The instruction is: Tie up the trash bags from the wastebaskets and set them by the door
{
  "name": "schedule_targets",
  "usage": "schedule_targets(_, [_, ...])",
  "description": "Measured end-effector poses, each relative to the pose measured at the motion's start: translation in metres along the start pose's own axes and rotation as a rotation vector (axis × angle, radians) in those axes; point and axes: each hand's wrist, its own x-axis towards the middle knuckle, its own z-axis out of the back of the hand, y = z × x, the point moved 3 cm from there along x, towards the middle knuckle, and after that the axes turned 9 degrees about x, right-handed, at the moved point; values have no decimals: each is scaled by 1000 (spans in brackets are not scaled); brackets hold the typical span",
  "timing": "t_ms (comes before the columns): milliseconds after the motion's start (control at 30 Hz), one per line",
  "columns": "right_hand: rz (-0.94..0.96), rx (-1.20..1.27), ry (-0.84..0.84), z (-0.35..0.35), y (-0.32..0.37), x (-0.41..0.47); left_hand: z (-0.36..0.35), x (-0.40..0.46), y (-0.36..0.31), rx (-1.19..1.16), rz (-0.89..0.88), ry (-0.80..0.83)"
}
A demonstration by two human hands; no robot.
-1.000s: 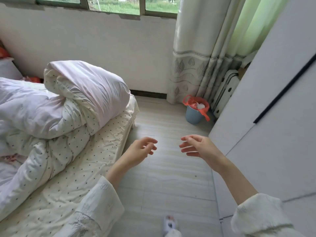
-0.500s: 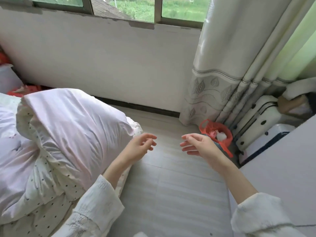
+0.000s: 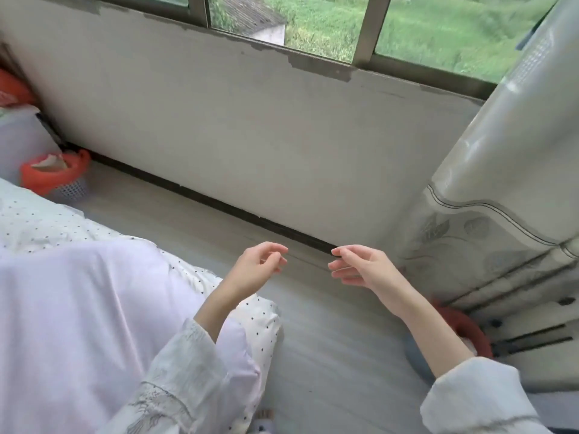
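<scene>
A blue wastebasket (image 3: 416,358) lined with a red trash bag (image 3: 470,328) stands on the floor at the lower right, mostly hidden behind my right forearm. A second basket, white mesh (image 3: 73,191) with a red trash bag (image 3: 51,173) holding paper scraps, stands far left by the wall beyond the bed. My left hand (image 3: 257,266) and my right hand (image 3: 363,267) hover side by side above the floor, fingers loosely curled and apart, both empty.
A bed with a dotted sheet (image 3: 37,223) and a lilac quilt (image 3: 87,308) fills the left. A patterned curtain (image 3: 501,170) hangs at the right over white suitcases (image 3: 532,336). The window wall (image 3: 250,136) lies ahead, pale floor (image 3: 329,355) between.
The view has moved forward toward the window wall. The blue basket has slid from mid-right to under my right forearm, and the far-left basket has come into sight. Both hands kept their pose.
</scene>
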Motion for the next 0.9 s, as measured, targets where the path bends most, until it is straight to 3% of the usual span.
schedule_targets(167, [-37, -39, 75, -6, 45, 110, 35, 92, 5, -18, 82, -33])
schedule_targets(533, [-54, -199, 434, -24, 126, 365, 80, 286, 11, -215, 308, -390])
schedule_targets(700, [-59, -259, 578, -52, 176, 449, 103, 332, 1, -252, 418, -455])
schedule_targets(900, [-78, -343, 800, -140, 209, 524, 172, 348, 25, -320, 543, -705])
